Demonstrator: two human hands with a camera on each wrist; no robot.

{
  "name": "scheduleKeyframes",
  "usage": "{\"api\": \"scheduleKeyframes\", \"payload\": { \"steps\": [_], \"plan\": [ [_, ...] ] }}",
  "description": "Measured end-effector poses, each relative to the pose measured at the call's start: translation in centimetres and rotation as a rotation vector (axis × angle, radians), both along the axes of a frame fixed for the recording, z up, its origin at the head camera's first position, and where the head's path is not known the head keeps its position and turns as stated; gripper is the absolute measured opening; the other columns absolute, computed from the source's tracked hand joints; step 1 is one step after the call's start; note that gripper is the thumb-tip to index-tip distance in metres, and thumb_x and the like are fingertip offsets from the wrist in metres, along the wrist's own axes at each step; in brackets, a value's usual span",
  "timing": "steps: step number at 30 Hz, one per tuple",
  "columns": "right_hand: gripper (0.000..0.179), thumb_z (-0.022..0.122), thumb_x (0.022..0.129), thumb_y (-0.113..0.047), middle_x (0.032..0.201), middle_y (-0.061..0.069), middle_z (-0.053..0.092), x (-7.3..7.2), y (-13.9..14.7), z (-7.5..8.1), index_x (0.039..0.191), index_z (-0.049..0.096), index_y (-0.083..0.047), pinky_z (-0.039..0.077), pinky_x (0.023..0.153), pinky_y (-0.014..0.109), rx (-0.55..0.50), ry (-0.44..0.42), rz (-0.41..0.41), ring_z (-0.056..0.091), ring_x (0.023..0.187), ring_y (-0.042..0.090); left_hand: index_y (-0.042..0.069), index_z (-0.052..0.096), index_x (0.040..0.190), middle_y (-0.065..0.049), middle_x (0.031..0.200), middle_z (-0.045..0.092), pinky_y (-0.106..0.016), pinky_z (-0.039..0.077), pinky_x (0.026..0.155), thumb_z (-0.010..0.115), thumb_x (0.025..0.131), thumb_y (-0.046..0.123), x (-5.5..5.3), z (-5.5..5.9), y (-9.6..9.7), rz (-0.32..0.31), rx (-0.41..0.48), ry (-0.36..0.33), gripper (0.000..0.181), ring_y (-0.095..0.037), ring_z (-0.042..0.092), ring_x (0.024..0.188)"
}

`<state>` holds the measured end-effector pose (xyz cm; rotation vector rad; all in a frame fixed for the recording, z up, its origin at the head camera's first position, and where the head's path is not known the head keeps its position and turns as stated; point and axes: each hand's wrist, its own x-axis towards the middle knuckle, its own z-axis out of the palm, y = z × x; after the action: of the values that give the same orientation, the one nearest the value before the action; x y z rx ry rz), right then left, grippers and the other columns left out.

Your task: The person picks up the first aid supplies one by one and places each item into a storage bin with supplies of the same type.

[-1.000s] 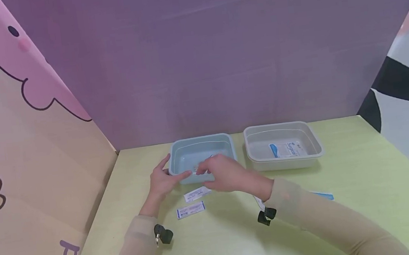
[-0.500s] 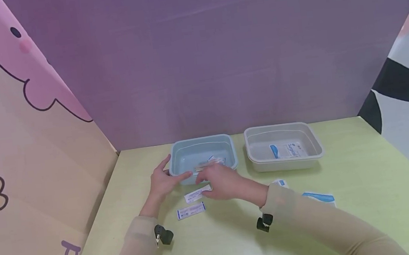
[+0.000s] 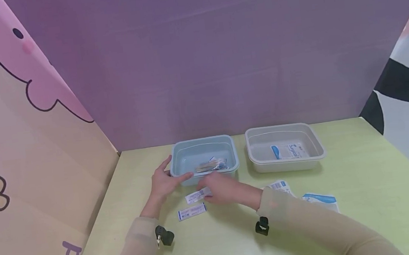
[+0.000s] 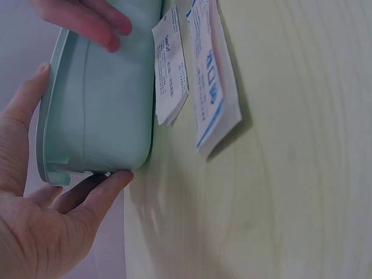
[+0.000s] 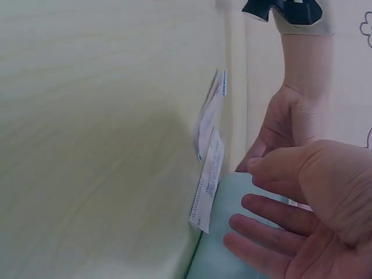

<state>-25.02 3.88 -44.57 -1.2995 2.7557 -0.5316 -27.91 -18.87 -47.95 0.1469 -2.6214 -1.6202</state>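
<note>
A light blue plastic bin (image 3: 189,156) stands at the back of the table. Its left end is gripped by my left hand (image 3: 163,185), with the thumb along the rim and fingertips against the side wall. Inside it lies a clear bag of cotton swabs (image 3: 205,167). My right hand (image 3: 220,188) hovers in front of the bin's near wall, fingers loosely bent and holding nothing. Just below that hand, one paper-wrapped strip packet (image 3: 194,197) lies against the bin's foot. A second strip packet (image 3: 192,211), with blue ends, is closer to me.
Right of the blue bin stands an off-white bin (image 3: 286,164) with a flat packet (image 3: 288,151) marked "Surgical" in it. Two more white packets lie near my right sleeve, one printed (image 3: 281,186) and one blue-edged (image 3: 322,199). A purple backdrop (image 3: 197,61) rises behind the table.
My right hand has come out of the blue bin toward me and let go of the bag of cotton swabs, now lying inside. The left hand has kept its grip.
</note>
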Motion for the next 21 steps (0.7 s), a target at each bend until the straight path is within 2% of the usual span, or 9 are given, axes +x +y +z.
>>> {"api": "scheduleKeyframes", "payload": {
  "steps": [4,8,15,21],
  "plan": [
    [0.026,0.08,0.092,-0.004,0.117,0.008,0.081,-0.1,-0.2,-0.7,0.118,0.079,-0.005,0.059,0.1,0.04,0.039,0.012,0.035,0.075,0.113,0.025,0.017,0.037,0.166,-0.028,0.141,0.067,-0.049,0.061,0.098,0.097,0.076,0.043,0.0,0.0,0.0,0.004,0.0,-0.003,0.111,-0.04,0.07,0.128],
    [0.029,0.078,0.091,0.0,0.117,0.007,0.081,-0.2,-0.4,-1.4,0.12,0.078,-0.005,0.059,0.1,0.036,0.079,0.029,0.073,0.075,0.112,0.024,0.018,0.038,0.166,-0.028,0.14,0.068,-0.045,0.062,0.094,0.097,0.075,0.043,0.0,0.1,0.0,0.005,0.004,-0.006,0.111,-0.039,0.07,0.127],
    [0.035,0.082,0.087,-0.001,0.118,0.006,0.08,0.1,-0.2,-2.4,0.12,0.079,-0.009,0.059,0.1,0.036,0.12,0.032,0.03,0.074,0.112,0.024,0.017,0.038,0.166,-0.028,0.141,0.067,-0.038,0.061,0.088,0.097,0.076,0.043,-0.1,0.1,0.0,0.01,-0.007,-0.009,0.111,-0.039,0.07,0.127],
    [0.025,0.087,0.081,-0.002,0.104,0.004,0.08,0.4,0.0,-2.4,0.105,0.08,-0.008,0.06,0.091,0.037,0.11,0.046,-0.009,0.072,0.099,0.023,0.017,0.037,0.167,-0.028,0.144,0.065,-0.038,0.062,0.088,0.097,0.076,0.043,0.0,0.1,0.1,0.007,-0.006,-0.011,0.112,-0.039,0.069,0.129]
  ]
}}
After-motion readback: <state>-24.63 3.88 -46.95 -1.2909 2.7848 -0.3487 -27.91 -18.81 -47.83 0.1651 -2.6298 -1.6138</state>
